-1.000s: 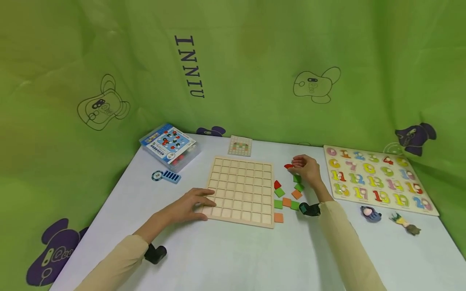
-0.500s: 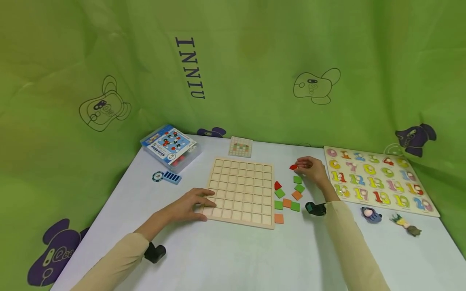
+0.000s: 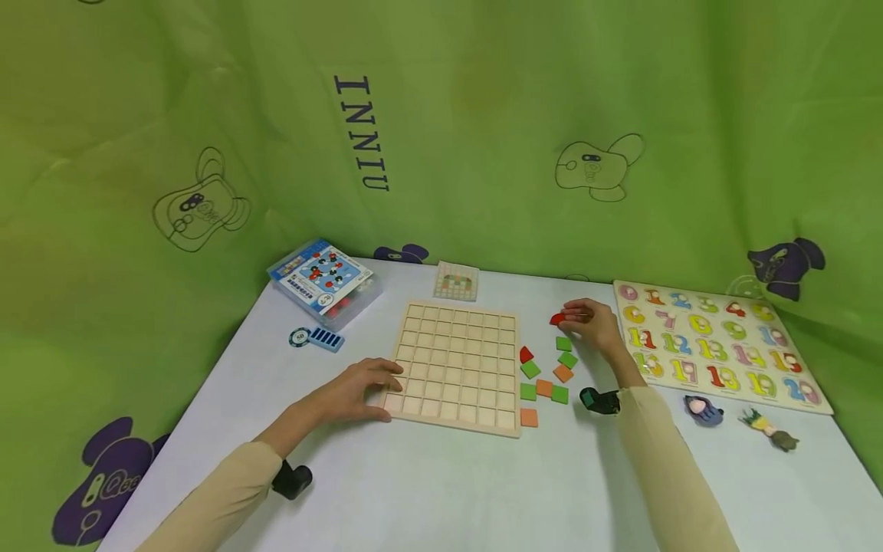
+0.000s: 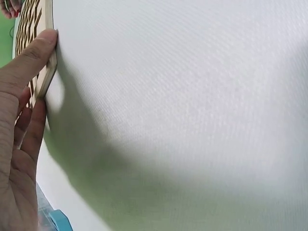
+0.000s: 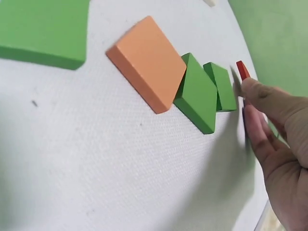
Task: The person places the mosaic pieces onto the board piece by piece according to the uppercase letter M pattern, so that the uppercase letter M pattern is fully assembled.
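Note:
My right hand (image 3: 597, 330) pinches a small red tile (image 3: 556, 319) with one rounded edge, between thumb and fingertips. Just in front of that hand lie green tiles (image 3: 563, 343) and an orange tile (image 5: 149, 65). My left hand (image 3: 360, 392) holds the near left corner of a wooden grid board (image 3: 455, 423), thumb on the front edge and fingers at the left side, as the left wrist view (image 4: 41, 67) also shows. All the board's square cells are bare. Another red tile (image 3: 526, 354) lies by its right edge, with more green and orange tiles below.
A patterned card (image 3: 456, 281) lies behind the board. To the left are a clear plastic box (image 3: 327, 284) and a blue piece with a round chip (image 3: 300, 337). On the right are a number puzzle board (image 3: 717, 337) and two small figures (image 3: 704, 409). Green cloth (image 3: 483, 153) surrounds the table.
My right hand has shifted slightly right with the red tile, uncovering the upper green tile. My left hand stays at the board's corner.

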